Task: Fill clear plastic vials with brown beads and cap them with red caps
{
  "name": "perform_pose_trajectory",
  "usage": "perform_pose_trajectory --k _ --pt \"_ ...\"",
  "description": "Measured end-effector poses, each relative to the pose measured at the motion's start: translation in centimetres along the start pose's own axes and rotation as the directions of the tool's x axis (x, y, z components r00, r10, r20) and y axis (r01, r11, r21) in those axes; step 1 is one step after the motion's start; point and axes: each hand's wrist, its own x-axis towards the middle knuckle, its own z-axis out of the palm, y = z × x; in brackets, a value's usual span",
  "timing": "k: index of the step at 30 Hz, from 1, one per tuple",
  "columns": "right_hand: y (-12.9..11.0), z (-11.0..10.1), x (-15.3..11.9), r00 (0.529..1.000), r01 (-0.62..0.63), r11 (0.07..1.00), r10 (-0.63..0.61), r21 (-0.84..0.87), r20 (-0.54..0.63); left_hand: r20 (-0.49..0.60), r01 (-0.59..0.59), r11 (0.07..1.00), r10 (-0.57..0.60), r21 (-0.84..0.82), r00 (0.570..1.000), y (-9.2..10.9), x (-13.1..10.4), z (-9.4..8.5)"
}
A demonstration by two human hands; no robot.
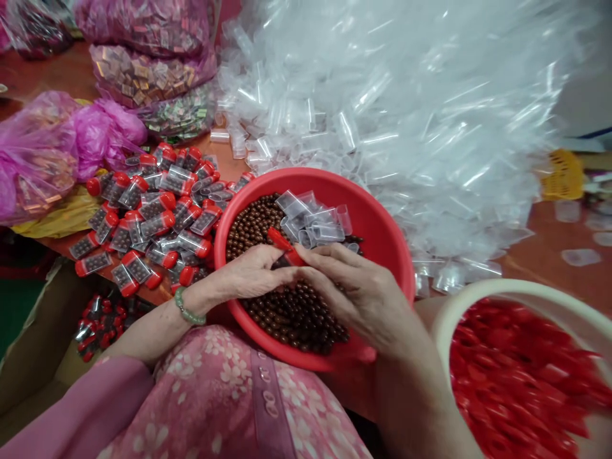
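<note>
Over a red basin point(396, 255), my left hand point(253, 271) is closed around a small plastic container point(282, 261), mostly hidden by the fingers. My right hand point(358, 280) meets it there, its thumb and fingers pressed on a red cap point(292, 256) at the container's end. Another red piece point(278, 239) sticks up beside the thumbs; I cannot tell which hand holds it. Below both hands lie many dark brown beads point(296, 319). Clear empty tubes point(318, 223) rest on the beads on the basin's far side.
Filled red-capped containers point(157, 220) are heaped left of the basin, with more in a cardboard box point(29, 344) below. A large pile of clear tubes point(382, 115) spreads behind. A cream bucket point(444, 325) of red caps point(516, 376) stands right. Pink bags point(38, 153) lie far left.
</note>
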Motion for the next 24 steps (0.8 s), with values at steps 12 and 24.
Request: perform_pose_trajectory --k 12,24 --pt "-1.4 -0.7 5.8 0.985 -0.023 0.877 -0.062 0.48 0.16 0.077 0.066 0.981 -0.053 -0.181 0.996 0.6 -0.4 -0.4" --pt "-0.3 1.1 0.4 0.94 0.263 0.951 -0.29 -0.16 -0.181 0.026 0.022 0.887 -0.011 -0.461 1.0 0.4 -0.4 -0.3"
